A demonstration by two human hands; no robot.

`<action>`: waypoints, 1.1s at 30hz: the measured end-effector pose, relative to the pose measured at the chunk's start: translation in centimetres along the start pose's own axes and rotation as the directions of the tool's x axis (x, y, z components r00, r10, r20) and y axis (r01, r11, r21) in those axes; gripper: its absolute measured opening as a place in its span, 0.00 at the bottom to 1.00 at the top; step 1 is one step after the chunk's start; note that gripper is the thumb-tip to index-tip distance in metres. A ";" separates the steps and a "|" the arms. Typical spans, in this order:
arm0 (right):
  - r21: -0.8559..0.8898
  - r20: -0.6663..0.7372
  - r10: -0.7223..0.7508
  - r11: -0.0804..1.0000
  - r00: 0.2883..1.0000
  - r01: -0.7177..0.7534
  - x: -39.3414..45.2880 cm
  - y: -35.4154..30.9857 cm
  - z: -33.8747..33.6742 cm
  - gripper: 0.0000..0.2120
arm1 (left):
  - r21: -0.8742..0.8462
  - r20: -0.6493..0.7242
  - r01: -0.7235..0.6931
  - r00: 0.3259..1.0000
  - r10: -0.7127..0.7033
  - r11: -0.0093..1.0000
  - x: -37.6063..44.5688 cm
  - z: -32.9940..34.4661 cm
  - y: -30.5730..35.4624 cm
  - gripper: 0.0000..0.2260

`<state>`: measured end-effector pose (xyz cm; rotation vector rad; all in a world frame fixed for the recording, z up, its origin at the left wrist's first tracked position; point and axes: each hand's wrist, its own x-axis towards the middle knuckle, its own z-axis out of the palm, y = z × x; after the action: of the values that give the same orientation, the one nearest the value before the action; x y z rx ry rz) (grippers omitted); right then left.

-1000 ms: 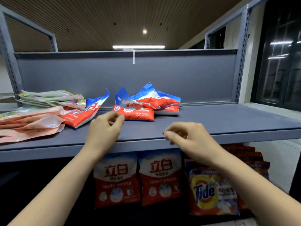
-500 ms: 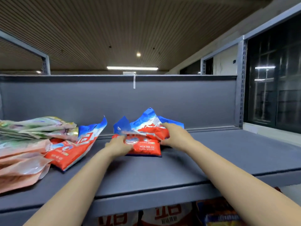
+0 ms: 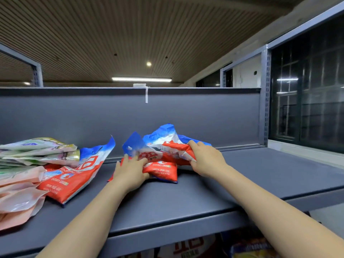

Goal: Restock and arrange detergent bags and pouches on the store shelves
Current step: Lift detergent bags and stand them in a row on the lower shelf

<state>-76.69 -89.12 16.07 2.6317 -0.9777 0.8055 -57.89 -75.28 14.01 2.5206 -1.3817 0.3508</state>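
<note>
A small pile of red, white and blue detergent bags [image 3: 162, 164] lies in the middle of the grey top shelf [image 3: 260, 175], near the back panel. My left hand [image 3: 130, 172] grips the front left edge of the pile. My right hand [image 3: 206, 159] holds its crumpled right side, fingers curled over the red part of an upper bag. Another red and blue detergent bag [image 3: 74, 175] lies flat to the left, apart from both hands.
A stack of pink and green pouches [image 3: 22, 175] fills the shelf's left end. The grey back panel [image 3: 186, 116] rises behind the bags. Red bags [image 3: 189, 248] and a yellow one [image 3: 249, 250] show on the shelf below. A dark window stands at the right.
Both hands rose from the shelf's front edge to the middle pile and took hold of it. Since half a second ago the pile is more crumpled and drawn slightly forward.
</note>
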 end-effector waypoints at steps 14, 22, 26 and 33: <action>0.470 0.231 -0.067 0.881 0.971 -0.051 -8.9 -0.1 -5.3 0.24 | -0.491 0.113 -0.180 0.957 0.267 0.852 -6.7 -5.5 3.1 0.04; 0.462 0.191 0.350 0.792 0.917 -0.398 -4.9 4.7 -1.6 0.16 | -0.540 -0.096 0.293 0.910 -0.404 0.789 -4.0 -2.9 -1.6 0.18; 0.412 0.298 0.341 0.797 0.892 -0.442 -2.4 4.4 -1.2 0.45 | -0.769 0.184 0.404 0.882 -0.434 0.496 -3.6 -2.6 -1.8 0.18; 0.691 0.459 0.374 0.420 0.806 -0.588 -0.8 5.0 -1.5 0.32 | -0.841 0.488 0.533 0.821 -0.298 0.093 -3.3 -4.5 -2.7 0.09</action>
<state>-81.09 -91.85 16.93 3.2884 -1.9003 1.3721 -57.78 -69.79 16.89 1.6281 -0.4330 -0.7378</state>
